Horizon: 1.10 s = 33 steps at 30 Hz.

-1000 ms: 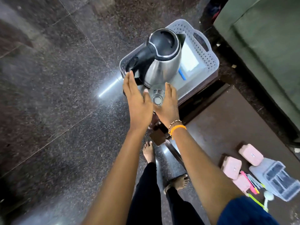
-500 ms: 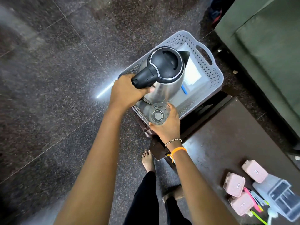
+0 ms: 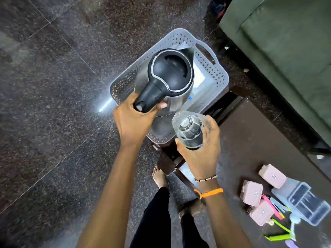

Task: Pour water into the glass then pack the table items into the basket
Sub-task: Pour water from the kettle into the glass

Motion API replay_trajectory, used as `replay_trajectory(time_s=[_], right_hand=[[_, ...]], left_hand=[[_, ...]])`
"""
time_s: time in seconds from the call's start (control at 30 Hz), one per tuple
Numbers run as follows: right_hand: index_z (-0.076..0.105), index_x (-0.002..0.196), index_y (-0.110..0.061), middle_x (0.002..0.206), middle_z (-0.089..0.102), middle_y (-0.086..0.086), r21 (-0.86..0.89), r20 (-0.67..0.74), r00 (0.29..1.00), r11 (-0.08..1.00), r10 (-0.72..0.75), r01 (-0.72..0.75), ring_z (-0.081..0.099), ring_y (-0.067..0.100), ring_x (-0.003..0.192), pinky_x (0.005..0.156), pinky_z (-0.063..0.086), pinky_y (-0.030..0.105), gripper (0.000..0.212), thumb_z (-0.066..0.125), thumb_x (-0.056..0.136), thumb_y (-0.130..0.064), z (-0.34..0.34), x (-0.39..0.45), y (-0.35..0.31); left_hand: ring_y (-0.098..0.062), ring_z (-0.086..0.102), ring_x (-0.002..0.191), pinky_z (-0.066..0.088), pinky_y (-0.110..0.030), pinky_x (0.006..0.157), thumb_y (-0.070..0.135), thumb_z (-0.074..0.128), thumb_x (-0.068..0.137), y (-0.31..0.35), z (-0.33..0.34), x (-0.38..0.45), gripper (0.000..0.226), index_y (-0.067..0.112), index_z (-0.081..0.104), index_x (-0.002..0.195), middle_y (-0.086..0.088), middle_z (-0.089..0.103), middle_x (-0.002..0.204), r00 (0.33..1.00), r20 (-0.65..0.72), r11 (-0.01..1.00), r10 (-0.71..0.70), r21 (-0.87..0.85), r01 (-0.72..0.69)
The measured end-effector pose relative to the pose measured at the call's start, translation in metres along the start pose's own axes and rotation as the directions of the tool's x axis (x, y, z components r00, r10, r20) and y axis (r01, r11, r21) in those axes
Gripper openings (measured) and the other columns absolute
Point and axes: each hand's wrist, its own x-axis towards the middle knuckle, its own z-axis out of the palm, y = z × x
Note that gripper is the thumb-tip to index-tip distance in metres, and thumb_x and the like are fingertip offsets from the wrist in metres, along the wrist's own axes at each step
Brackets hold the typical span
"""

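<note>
Firmly clenched: left hand [image 3: 133, 122] round kettle [image 3: 170, 81] handle (above the basket [image 3: 217, 76]); right hand [image 3: 200, 154] grasping glass [image 3: 190, 129], near right.

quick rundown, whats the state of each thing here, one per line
kettle: lid shut, upright, held by its handle in the left hand over the basket
glass: held in the right hand, fill level unclear
basket: on a stool, holds flat white items
pink boxes: three, lids on, on the table
clear organiser: on the table, contents unclear
</note>
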Motion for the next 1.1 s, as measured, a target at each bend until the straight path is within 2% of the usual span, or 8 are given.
replay_trajectory(time_s=[0.23, 0.47, 0.53, 0.7, 0.87, 0.97, 1.03, 1.1], right_hand=[[0.037, 0.128, -0.03, 0.125, 0.051, -0.009, -0.066, -0.125, 0.991, 0.997, 0.04, -0.049, 0.052, 0.016, 0.121, 0.107, 0.041, 0.046, 0.09, 0.08, 0.049, -0.025, -0.068, -0.008, -0.002], [0.038, 0.129, -0.013, 0.123, 0.05, -0.003, -0.144, -0.251, 0.957, 0.972, 0.145, -0.185, 0.054, 0.021, 0.117, 0.105, 0.043, 0.037, 0.091, 0.084, 0.05, -0.017, -0.132, -0.026, 0.024], [0.038, 0.128, -0.01, 0.123, 0.051, 0.0, -0.151, -0.234, 0.956, 0.965, 0.177, -0.215, 0.055, 0.02, 0.114, 0.103, 0.044, 0.038, 0.09, 0.084, 0.051, -0.016, -0.153, -0.031, 0.04], [0.037, 0.126, -0.005, 0.126, 0.05, 0.008, -0.188, -0.15, 0.966, 0.953, 0.21, -0.236, 0.053, 0.023, 0.114, 0.099, 0.04, 0.022, 0.087, 0.083, 0.052, -0.01, -0.194, -0.035, 0.087], [0.035, 0.124, -0.001, 0.126, 0.049, 0.017, -0.23, -0.044, 0.966, 0.939, 0.253, -0.256, 0.052, 0.028, 0.115, 0.104, 0.041, 0.036, 0.088, 0.084, 0.052, -0.008, -0.21, -0.018, 0.138], [0.036, 0.123, -0.002, 0.122, 0.053, 0.017, -0.269, -0.028, 0.965, 0.928, 0.26, -0.258, 0.053, 0.035, 0.11, 0.098, 0.044, 0.047, 0.086, 0.083, 0.052, -0.01, -0.21, -0.005, 0.161], [0.038, 0.124, -0.006, 0.119, 0.056, 0.015, -0.343, -0.015, 0.97, 0.909, 0.245, -0.235, 0.052, 0.037, 0.107, 0.094, 0.045, 0.047, 0.084, 0.082, 0.053, -0.016, -0.208, 0.003, 0.175], [0.038, 0.125, -0.01, 0.118, 0.058, 0.012, -0.391, 0.001, 0.969, 0.892, 0.246, -0.226, 0.05, 0.036, 0.107, 0.093, 0.044, 0.041, 0.084, 0.081, 0.055, -0.024, -0.205, 0.01, 0.189]], left_hand=[[0.003, 0.036, 0.043, 0.033, -0.02, 0.047, 0.06, 0.078, 0.053, 0.042, -0.018, -0.059, 0.047, 0.02, 0.056, 0.064, 0.023, 0.04, 0.05, 0.986, -0.027, 0.985, 0.167, -0.039, -0.168], [0.004, 0.038, 0.045, 0.037, -0.024, 0.05, 0.058, 0.079, 0.051, 0.06, -0.011, -0.134, 0.044, 0.022, 0.057, 0.064, 0.019, 0.044, 0.051, 0.987, 0.057, 0.988, 0.152, -0.017, -0.151], [0.002, 0.038, 0.045, 0.036, -0.024, 0.048, 0.059, 0.078, 0.05, 0.063, -0.001, -0.16, 0.045, 0.022, 0.056, 0.064, 0.017, 0.045, 0.049, 0.988, 0.089, 0.992, 0.128, -0.01, -0.127], [0.0, 0.041, 0.045, 0.04, -0.026, 0.052, 0.06, 0.077, 0.049, 0.059, 0.025, -0.211, 0.045, 0.023, 0.058, 0.064, 0.019, 0.044, 0.049, 0.983, 0.162, 0.991, 0.091, 0.081, -0.105], [0.003, 0.043, 0.044, 0.033, -0.009, 0.048, 0.061, 0.077, 0.047, 0.043, 0.054, -0.244, 0.043, 0.029, 0.052, 0.057, 0.015, 0.047, 0.043, 0.968, 0.249, 0.984, 0.038, 0.159, -0.079], [0.008, 0.046, 0.045, 0.035, -0.006, 0.048, 0.063, 0.076, 0.046, 0.036, 0.069, -0.256, 0.04, 0.034, 0.049, 0.055, 0.017, 0.046, 0.044, 0.957, 0.29, 0.97, 0.005, 0.233, -0.076], [0.01, 0.047, 0.047, 0.034, -0.004, 0.049, 0.06, 0.076, 0.047, 0.031, 0.079, -0.262, 0.04, 0.035, 0.046, 0.052, 0.015, 0.05, 0.042, 0.959, 0.283, 0.957, -0.003, 0.28, -0.079], [0.012, 0.046, 0.047, 0.033, -0.001, 0.049, 0.052, 0.08, 0.051, 0.027, 0.086, -0.266, 0.041, 0.034, 0.043, 0.051, 0.028, 0.055, 0.053, 0.957, 0.289, 0.946, 0.004, 0.31, -0.097]])
